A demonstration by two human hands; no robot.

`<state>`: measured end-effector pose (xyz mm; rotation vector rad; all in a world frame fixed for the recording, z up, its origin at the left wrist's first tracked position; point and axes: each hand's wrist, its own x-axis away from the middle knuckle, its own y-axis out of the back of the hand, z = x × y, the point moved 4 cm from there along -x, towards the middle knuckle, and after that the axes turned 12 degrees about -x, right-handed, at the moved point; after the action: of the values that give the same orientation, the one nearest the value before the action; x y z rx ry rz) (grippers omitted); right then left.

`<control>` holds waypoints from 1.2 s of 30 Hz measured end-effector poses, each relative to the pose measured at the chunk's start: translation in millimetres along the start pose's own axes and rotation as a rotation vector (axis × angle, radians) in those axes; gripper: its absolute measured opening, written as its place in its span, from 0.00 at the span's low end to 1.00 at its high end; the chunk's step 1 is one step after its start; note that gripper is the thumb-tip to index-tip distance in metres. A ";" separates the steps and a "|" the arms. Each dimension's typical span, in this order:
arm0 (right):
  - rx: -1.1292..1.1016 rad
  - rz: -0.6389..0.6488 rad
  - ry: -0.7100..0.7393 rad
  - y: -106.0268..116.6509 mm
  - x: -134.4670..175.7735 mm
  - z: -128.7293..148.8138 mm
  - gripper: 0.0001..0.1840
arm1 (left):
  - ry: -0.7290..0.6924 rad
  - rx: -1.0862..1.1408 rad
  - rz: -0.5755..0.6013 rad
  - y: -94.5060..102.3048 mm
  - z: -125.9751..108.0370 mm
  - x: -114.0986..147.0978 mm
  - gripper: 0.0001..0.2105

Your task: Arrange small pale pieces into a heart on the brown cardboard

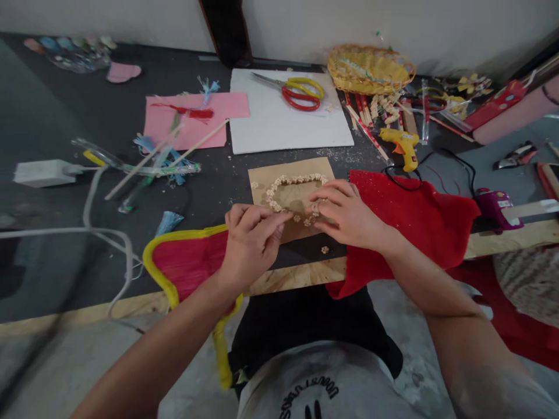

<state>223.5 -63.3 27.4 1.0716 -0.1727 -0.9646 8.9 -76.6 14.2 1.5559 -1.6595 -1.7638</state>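
Observation:
A loop of small cream flower-shaped beads (271,192) lies on a brown paper sheet (257,174) at the table's front edge. My left hand (255,233) is closed in a pinch at the loop's near side, its thumb and forefinger pressed together at the strand's end. Over the right side of the loop curls my right hand (347,212), fingers bent around the beads there and covering part of them. A single bead (297,219) shows between the two hands. One loose bead (325,249) sits on the dark tabletop just below my right hand.
Red-and-yellow scissors (301,96) rest on a white board (262,128) behind. A yellow glue gun (404,145), a wicker basket (371,70) and sticks are at right. Red felt (406,215) lies beside my right forearm. White cable (126,250) and a pink-yellow cloth piece (187,256) are left.

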 end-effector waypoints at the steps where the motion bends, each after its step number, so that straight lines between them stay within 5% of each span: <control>1: -0.008 -0.032 -0.008 5.2 2.6 -0.1 0.09 | 0.013 0.017 -0.007 0.7 0.7 -0.5 0.10; 7: -0.092 -0.254 -0.149 33.3 41.7 -1.5 0.09 | 0.011 0.045 -0.080 11.1 0.3 -4.9 0.08; 15: -0.145 -0.503 -0.487 31.5 112.4 -19.7 0.13 | 0.040 -0.061 0.008 27.3 9.0 -9.2 0.11; 23: -0.151 -0.562 -0.365 23.5 121.3 -22.7 0.11 | 0.026 -0.171 0.123 52.9 -11.3 24.0 0.11; 27: -0.173 -0.536 -0.298 21.5 119.8 -21.4 0.08 | -0.017 -0.197 0.265 37.6 -46.4 34.5 0.13; 32: -0.189 -0.497 -0.257 22.7 118.6 -21.2 0.05 | -0.040 -0.250 0.415 3.5 -98.1 17.5 0.19; 36: -0.218 -0.459 -0.241 23.5 117.2 -21.2 0.07 | 0.015 -0.407 0.551 -18.8 -109.9 6.1 0.15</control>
<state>319.1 -132.5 -1.3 0.8045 -0.0148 -1.4926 103.0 -136.3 20.5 0.8316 -1.4199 -1.6369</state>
